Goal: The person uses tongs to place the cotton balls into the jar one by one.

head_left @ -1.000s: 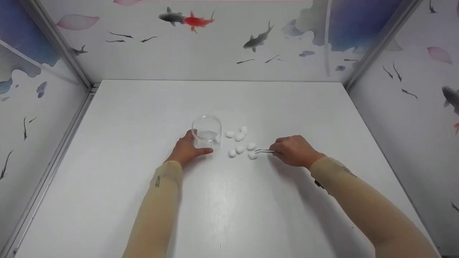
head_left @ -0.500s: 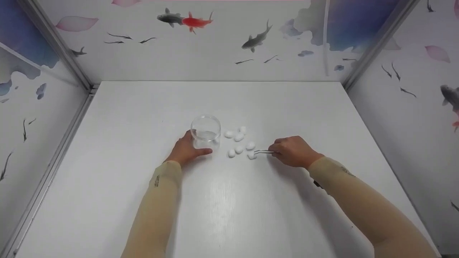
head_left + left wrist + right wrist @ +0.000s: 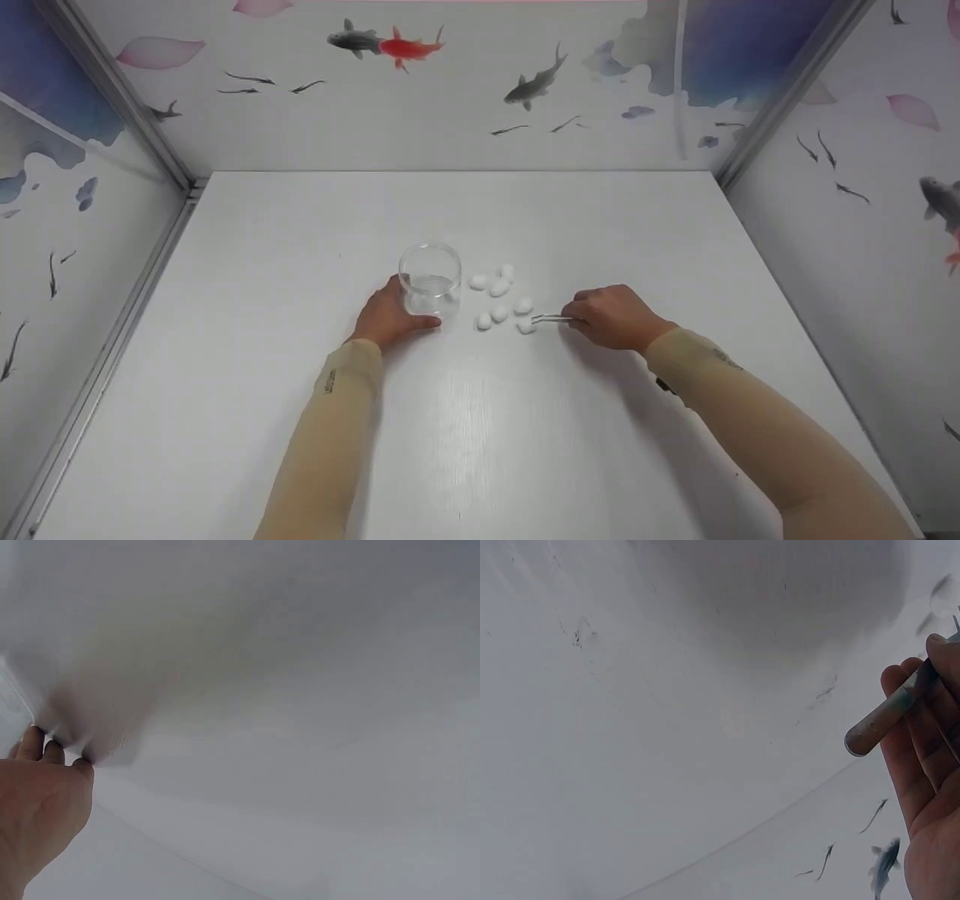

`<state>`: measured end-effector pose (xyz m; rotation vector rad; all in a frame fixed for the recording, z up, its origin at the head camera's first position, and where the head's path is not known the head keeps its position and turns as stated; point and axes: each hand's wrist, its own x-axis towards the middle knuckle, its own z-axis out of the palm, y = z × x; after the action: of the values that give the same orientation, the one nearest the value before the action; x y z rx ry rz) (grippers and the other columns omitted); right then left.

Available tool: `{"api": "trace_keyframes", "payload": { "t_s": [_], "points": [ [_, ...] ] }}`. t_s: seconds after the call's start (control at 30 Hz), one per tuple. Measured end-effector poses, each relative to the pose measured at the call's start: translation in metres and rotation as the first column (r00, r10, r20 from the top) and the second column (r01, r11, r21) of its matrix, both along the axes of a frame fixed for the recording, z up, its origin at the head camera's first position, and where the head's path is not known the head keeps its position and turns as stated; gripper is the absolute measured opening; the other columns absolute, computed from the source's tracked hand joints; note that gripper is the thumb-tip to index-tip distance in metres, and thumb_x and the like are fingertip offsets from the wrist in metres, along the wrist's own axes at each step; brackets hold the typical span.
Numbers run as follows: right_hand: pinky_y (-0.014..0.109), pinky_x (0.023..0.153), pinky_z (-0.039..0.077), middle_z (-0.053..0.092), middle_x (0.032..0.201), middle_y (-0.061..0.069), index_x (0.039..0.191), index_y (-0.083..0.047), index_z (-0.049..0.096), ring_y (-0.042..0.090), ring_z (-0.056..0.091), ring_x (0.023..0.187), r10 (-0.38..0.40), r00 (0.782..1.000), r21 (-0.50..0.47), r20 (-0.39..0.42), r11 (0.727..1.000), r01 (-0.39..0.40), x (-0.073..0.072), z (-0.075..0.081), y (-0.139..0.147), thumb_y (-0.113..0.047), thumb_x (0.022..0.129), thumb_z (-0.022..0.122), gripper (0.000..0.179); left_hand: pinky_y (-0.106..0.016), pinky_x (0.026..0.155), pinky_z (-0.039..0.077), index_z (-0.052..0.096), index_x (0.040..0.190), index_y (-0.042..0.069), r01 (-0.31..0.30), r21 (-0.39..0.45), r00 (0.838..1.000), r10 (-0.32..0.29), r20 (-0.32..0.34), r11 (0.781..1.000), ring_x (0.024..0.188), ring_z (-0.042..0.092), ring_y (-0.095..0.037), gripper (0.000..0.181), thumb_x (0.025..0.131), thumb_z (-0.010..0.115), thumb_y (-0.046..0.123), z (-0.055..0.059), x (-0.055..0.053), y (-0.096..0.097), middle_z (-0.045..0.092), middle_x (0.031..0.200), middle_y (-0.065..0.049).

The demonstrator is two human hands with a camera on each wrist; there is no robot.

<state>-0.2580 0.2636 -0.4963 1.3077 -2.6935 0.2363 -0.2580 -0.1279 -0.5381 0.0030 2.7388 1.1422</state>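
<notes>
In the head view, a clear round jar (image 3: pixel 431 289) stands left of the middle of the white table. My left hand (image 3: pixel 386 315) holds it from the left, thumb on the near side; the far fingers are partly hidden. My right hand (image 3: pixel 615 316) pinches metal tweezers (image 3: pixel 553 318) that point left. Their tips touch a white cotton ball (image 3: pixel 526 328); whether it is clamped cannot be told. Several other cotton balls (image 3: pixel 500 288) lie between jar and tweezers. In the right wrist view, the tweezers' rounded end (image 3: pixel 866 735) sticks out from the fingers.
The white tabletop (image 3: pixel 457 420) is bounded by a back wall (image 3: pixel 450 135) printed with fish, and by side walls with metal corner posts (image 3: pixel 161 127). Beige sleeves (image 3: pixel 330 427) cover both forearms.
My left thumb sits slightly lower against the jar, which has shifted very little. The right hand and tweezers stay at the same cotton ball. The head view has tilted slightly.
</notes>
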Motion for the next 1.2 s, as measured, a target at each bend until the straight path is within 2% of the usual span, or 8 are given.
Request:
{"api": "trace_keyframes", "payload": {
  "t_s": [0.17, 0.4, 0.77, 1.2],
  "points": [
    [0.033, 0.056, 0.055, 0.068, 0.078, -0.003, 0.093, -0.013, 0.078, 0.013, 0.064, 0.065, 0.017, 1.0, 0.001, -0.001, 1.0, -0.017, 0.001, 0.0, -0.001, -0.005, 0.083, 0.079, 0.013, -0.047, 0.12, 0.021, 0.029, 0.155, 0.007, 0.003, -0.015, 1.0, -0.003, 0.006, 1.0, 0.142, 0.034, -0.036, 0.111, 0.071, 0.088, 0.05, 0.0, 0.0, -0.001, 0.041, 0.153, -0.016],
    [0.033, 0.058, 0.056, 0.07, 0.08, -0.003, 0.095, -0.014, 0.079, 0.012, 0.065, 0.067, -0.004, 1.0, 0.029, 0.02, 1.0, 0.003, 0.002, -0.003, -0.004, -0.006, 0.083, 0.079, 0.014, -0.045, 0.118, 0.028, 0.031, 0.153, 0.004, 0.002, 0.012, 1.0, -0.002, -0.007, 1.0, 0.139, 0.039, -0.035, 0.111, 0.069, 0.09, 0.048, -0.004, -0.001, -0.001, 0.045, 0.149, -0.019],
    [0.031, 0.053, 0.054, 0.067, 0.074, -0.003, 0.088, -0.014, 0.079, 0.012, 0.062, 0.06, 0.007, 1.0, 0.009, -0.02, 1.0, -0.007, 0.002, -0.007, -0.007, -0.003, 0.085, 0.075, 0.012, -0.045, 0.12, 0.024, 0.027, 0.155, 0.006, 0.004, 0.027, 1.0, -0.004, 0.018, 1.0, 0.142, 0.035, -0.034, 0.111, 0.072, 0.089, 0.044, 0.004, 0.002, 0.001, 0.042, 0.153, -0.016],
    [0.034, 0.051, 0.055, 0.066, 0.073, -0.004, 0.087, -0.014, 0.079, 0.014, 0.063, 0.06, -0.028, 0.998, -0.006, -0.06, 1.0, 0.028, -0.002, 0.005, 0.002, -0.003, 0.083, 0.076, 0.012, -0.045, 0.119, 0.024, 0.028, 0.156, 0.008, -0.008, 0.019, 1.0, 0.007, 0.03, 1.0, 0.142, 0.035, -0.034, 0.111, 0.071, 0.089, 0.046, 0.003, 0.001, 0.0, 0.041, 0.153, -0.016]
  ]
}}
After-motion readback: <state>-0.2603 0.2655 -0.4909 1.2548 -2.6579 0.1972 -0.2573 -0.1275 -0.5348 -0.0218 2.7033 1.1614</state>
